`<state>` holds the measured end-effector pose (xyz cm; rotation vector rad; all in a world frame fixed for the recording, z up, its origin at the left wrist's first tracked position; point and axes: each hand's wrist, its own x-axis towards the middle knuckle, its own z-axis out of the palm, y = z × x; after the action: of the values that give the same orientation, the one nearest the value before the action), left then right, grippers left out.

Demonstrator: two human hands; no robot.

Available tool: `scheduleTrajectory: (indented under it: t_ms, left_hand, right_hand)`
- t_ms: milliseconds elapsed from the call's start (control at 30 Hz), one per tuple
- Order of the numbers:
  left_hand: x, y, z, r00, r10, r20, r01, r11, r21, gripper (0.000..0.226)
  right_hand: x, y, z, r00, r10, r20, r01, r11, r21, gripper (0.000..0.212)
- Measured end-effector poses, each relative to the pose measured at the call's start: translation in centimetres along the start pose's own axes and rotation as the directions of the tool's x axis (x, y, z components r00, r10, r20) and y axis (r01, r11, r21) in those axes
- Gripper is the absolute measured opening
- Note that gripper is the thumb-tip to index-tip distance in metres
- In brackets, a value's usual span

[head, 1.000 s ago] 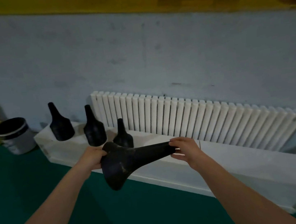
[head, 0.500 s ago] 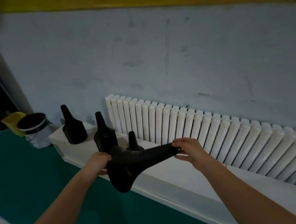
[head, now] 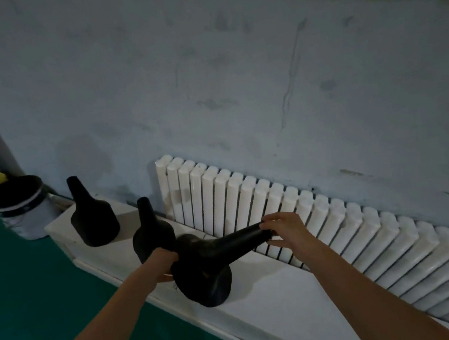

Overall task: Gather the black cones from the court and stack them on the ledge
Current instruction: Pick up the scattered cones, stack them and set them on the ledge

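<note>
Held sideways just in front of the white ribbed radiator (head: 250, 203), the black rubbery-looking cone (head: 209, 260) seems light and slightly pliable, best taken as now: left hand (head: 163, 265) gripping its wide base, right hand (head: 282, 229) pinching its narrow tip.

The held cone (head: 202, 269) lies tilted over the ledge (head: 278, 305), wide end toward seven o'clock, tip toward two. The left hand (head: 162, 266) grips it at nine o'clock; the right hand (head: 282, 227) pinches the tip. On the ledge at ten o'clock stand the middle cone (head: 152, 236), just behind the left hand, and the far cone (head: 92, 218) beyond. The radiator (head: 310, 224) runs behind the ledge; a bucket (head: 19, 202) sits past its ten-o'clock end.
</note>
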<state>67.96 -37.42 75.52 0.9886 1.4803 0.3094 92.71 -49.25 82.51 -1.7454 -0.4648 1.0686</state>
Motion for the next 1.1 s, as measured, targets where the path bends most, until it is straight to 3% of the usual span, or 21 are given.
scheduleTrajectory:
  t_ms: [133,267,400,500,633,667,800,933,1100]
  left_hand:
    - [4.9,1.6,0.5,0.997,-0.072,0.023,0.071,0.997,0.02,0.006]
    - [9.2,1.0,0.9,0.987,-0.129,0.095,0.123,0.99,0.062,0.034]
    - [11.3,0.7,2.0,0.968,-0.203,0.151,0.195,0.979,0.06,0.015]
    - [12.9,0.0,2.4,0.954,-0.243,0.173,0.235,0.97,0.064,0.016]
    - [15.3,-1.8,3.6,0.939,-0.319,0.13,0.317,0.948,0.035,0.017]
    - [15.4,-1.9,3.9,0.937,-0.325,0.126,0.327,0.945,0.005,0.009]
    - [15.8,-2.0,4.3,0.933,-0.332,0.142,0.34,0.94,-0.039,0.017]
    - [15.4,-0.2,3.8,0.952,-0.27,0.145,0.278,0.96,-0.043,0.013]
    - [13.1,4.4,2.6,0.981,-0.154,0.119,0.157,0.987,-0.018,0.016]
  right_hand:
    - [4.1,-1.7,2.8,1.0,-0.001,-0.026,-0.002,0.993,-0.116,0.012]
    - [7.9,-2.1,4.7,0.998,-0.027,-0.062,0.01,0.963,-0.271,0.015]
    - [11.0,-1.7,6.5,0.992,-0.119,-0.053,0.082,0.886,-0.457,0.016]
    - [12.8,-0.7,8.2,0.989,-0.149,0.021,0.137,0.83,-0.54,0.026]
    - [14.8,2.5,10.2,0.992,-0.058,0.113,0.113,0.807,-0.58,0.035]
    - [15.0,3.4,10.4,0.993,-0.018,0.117,0.084,0.806,-0.586,0.035]
    - [15.5,5.0,10.7,0.992,0.096,0.082,-0.039,0.849,-0.527,0.02]
    - [15.5,3.6,9.9,0.972,0.21,0.109,-0.161,0.924,-0.348,0.011]
    - [15.0,0.1,8.8,0.965,0.219,0.145,-0.19,0.963,-0.189,0.011]
